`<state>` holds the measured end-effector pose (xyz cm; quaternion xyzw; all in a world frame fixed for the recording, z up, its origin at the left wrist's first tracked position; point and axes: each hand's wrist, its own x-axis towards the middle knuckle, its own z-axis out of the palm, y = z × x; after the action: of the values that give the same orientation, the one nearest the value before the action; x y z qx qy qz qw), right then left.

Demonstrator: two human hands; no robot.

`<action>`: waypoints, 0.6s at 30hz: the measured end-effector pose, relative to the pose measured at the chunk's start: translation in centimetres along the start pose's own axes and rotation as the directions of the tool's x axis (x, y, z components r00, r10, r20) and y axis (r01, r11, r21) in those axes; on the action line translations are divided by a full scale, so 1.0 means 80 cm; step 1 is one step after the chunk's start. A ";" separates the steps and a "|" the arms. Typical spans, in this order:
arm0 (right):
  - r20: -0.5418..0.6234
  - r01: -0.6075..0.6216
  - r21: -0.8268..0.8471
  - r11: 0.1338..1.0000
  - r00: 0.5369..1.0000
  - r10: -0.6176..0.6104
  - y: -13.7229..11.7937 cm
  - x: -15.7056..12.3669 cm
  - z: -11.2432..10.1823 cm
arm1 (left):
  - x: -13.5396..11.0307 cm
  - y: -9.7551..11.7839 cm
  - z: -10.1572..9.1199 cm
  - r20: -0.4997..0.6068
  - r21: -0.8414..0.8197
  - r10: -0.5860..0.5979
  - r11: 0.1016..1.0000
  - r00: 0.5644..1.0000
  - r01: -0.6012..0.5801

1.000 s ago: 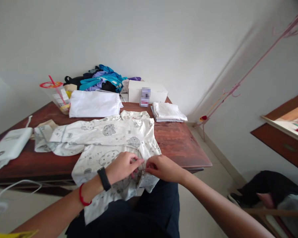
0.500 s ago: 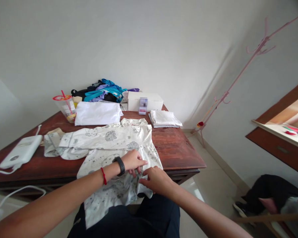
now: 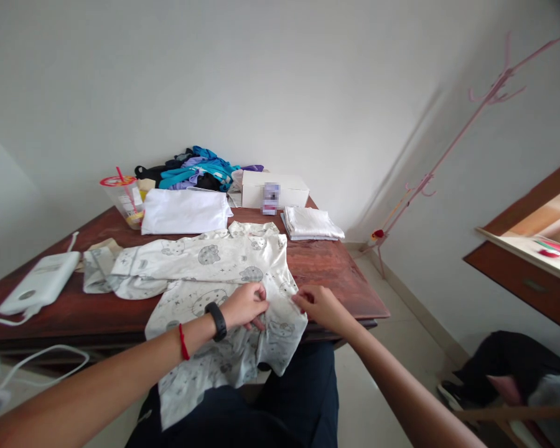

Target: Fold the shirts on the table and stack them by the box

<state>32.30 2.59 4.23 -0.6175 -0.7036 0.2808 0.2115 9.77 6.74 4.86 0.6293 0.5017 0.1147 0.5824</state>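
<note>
Head view: the shirt [image 3: 224, 264] runs lengthwise over the worktop [image 3: 326, 267]'s near edge. Your left hand [image 3: 245, 305] pinches mid-cloth; your right hand [image 3: 320, 305], nearer the right corner, pinches its side.

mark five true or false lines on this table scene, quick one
1. The right hand is at the edge of the printed shirt. True.
2. The black wristband is on the right arm. False: the wristband is on the left arm.
3. The cup is left of the white box. True.
4. The straw is blue. False: the straw is red.
5. All the shirt lies on the table. False: part hangs over the table's near edge.
</note>
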 end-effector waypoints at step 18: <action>-0.080 0.015 0.098 0.995 0.997 -0.007 0.033 0.005 0.016 | 0.001 0.009 -0.002 0.175 0.136 0.043 0.988 0.984 -0.067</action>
<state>33.41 2.98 1.51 -0.6132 -0.6833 0.2893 0.2710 10.04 7.02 5.49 0.6903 0.4388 0.0402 0.5739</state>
